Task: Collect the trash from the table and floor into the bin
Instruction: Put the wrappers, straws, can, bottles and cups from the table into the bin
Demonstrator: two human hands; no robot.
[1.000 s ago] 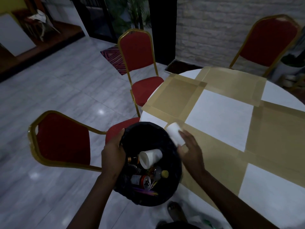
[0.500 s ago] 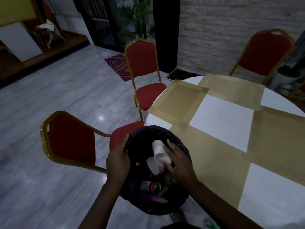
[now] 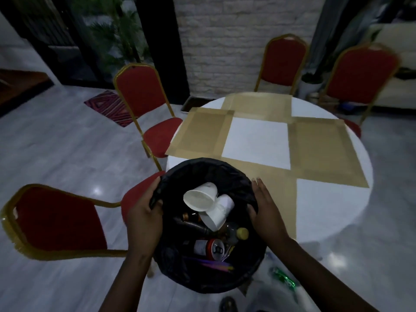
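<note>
A round bin lined with a black bag (image 3: 195,167) is held up in front of me. My left hand (image 3: 144,212) grips its left rim. My right hand (image 3: 264,208) clasps the right rim, fingers over the bag's edge. Inside lie two white paper cups (image 3: 202,199), one overlapping the other, dark bottles (image 3: 193,225), a red drink can (image 3: 210,248), a yellow-capped bottle (image 3: 242,233) and a purple strip. The round white table (image 3: 326,199) with tan paper squares sits just behind the bin. A green wrapper (image 3: 283,276) lies on the floor at the lower right.
Red chairs with gold frames surround the table: one at the near left (image 3: 58,219), one further back on the left (image 3: 141,95), two at the far right (image 3: 286,61). A patterned mat (image 3: 110,106) lies on the grey tiled floor. A foot (image 3: 227,305) shows below the bin.
My right hand dropped the second white cup into the bin and moved to grip the right rim. The view has pulled back from the table.
</note>
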